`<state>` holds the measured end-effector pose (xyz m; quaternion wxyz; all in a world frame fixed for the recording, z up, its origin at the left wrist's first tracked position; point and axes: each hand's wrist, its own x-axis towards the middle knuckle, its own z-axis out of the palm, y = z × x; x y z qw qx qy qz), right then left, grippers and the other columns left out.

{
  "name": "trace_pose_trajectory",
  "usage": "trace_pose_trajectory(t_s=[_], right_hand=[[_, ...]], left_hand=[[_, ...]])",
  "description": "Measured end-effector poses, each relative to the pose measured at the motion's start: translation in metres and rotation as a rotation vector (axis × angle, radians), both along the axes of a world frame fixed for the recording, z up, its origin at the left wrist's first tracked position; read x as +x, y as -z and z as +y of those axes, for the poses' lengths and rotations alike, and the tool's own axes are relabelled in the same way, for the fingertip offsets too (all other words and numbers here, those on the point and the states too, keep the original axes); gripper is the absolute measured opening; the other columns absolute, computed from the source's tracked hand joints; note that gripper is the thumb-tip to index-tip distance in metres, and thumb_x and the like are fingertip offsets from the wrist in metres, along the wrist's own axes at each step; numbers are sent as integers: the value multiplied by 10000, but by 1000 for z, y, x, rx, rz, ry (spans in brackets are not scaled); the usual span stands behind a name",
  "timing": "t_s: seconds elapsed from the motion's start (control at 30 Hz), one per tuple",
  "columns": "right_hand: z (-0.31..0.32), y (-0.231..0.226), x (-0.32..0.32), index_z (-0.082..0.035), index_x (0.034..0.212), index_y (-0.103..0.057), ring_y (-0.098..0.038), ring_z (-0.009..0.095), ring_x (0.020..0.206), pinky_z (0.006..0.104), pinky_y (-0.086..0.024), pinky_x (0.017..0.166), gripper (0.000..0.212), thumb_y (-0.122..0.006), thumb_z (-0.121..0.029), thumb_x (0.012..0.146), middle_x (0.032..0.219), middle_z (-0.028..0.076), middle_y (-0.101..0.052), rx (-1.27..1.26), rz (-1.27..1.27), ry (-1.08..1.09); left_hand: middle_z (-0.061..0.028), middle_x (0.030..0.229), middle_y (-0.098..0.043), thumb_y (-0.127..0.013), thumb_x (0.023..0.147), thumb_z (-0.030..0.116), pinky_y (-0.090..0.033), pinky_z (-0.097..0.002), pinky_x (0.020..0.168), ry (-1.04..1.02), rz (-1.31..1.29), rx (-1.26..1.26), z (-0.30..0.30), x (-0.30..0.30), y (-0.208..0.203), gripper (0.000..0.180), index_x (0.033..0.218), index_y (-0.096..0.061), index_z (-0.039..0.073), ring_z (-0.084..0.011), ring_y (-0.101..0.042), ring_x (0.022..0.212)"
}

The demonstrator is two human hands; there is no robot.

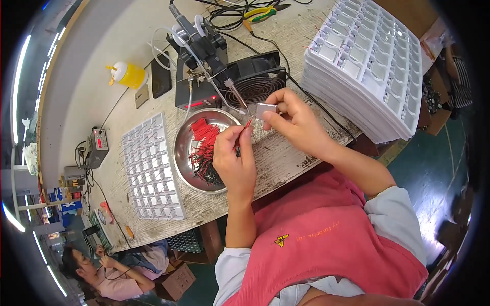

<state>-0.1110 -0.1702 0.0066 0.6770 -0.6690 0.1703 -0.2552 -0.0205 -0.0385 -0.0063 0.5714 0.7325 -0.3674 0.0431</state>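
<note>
Between the thumb and fingers of my right hand [300,122] is a flat, silvery-white square piece [265,109], held up just right of a soldering iron's tip. My left hand [236,162] pinches a thin red wire [249,123], its end pointing up near that square piece. Whether wire and piece touch, I cannot tell. The soldering iron [236,95] is clamped in a stand and slants down toward both hands. Left of my left hand, a round metal bowl [182,148] holds a heap of red and black wires [205,143].
A tall stack of white trays [334,99] stands at the right, square pieces in its top one. Another filled tray [168,160] lies left of the bowl. Behind are a black fan [255,84], a yellow bottle [130,75], a phone [161,76] and pliers [265,13]. A co-worker [112,275] sits lower left.
</note>
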Motion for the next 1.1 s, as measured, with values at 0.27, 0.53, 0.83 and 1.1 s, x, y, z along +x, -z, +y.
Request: trace_pose_trajectory(t_s=[0.27, 0.53, 0.83, 1.1], right_hand=[[-12, 8, 0, 5, 1078, -498, -620, 113, 754, 264, -490, 670, 218, -593, -130, 935, 817, 64, -628, 53, -10, 41], [-5, -1, -1, 4, 1072, -522, -616, 102, 698, 269, -469, 636, 236, -595, -173, 935, 742, 57, -637, 7, 73, -64], [-2, -5, -1, 9, 1063, -520, -611, 101, 689, 270, -469, 632, 231, -603, -160, 929, 748, 64, -641, 10, 52, -73], [-3, -6, -3, 5, 1101, -489, -584, 72, 747, 235, -466, 686, 229, -591, -135, 952, 810, 28, -616, 19, 90, -131]], left_hand=[[-115, 893, -669, -632, 904, 24, -516, -285, 715, -15, 28, 2, 8, 2, -1, 90, 966, -583, -21, -182, -668, 795], [-124, 902, -679, -603, 923, 15, -516, -261, 736, 32, 78, -81, 4, 4, 2, 81, 982, -560, -22, -171, -683, 829], [-149, 936, -680, -555, 951, 6, -489, -238, 803, 85, 80, -38, 0, 1, -6, 91, 1016, -492, -5, -167, -670, 901], [-111, 889, -685, -619, 912, 26, -504, -274, 723, 47, 52, -80, -3, 1, -2, 81, 975, -573, 3, -175, -675, 805]])
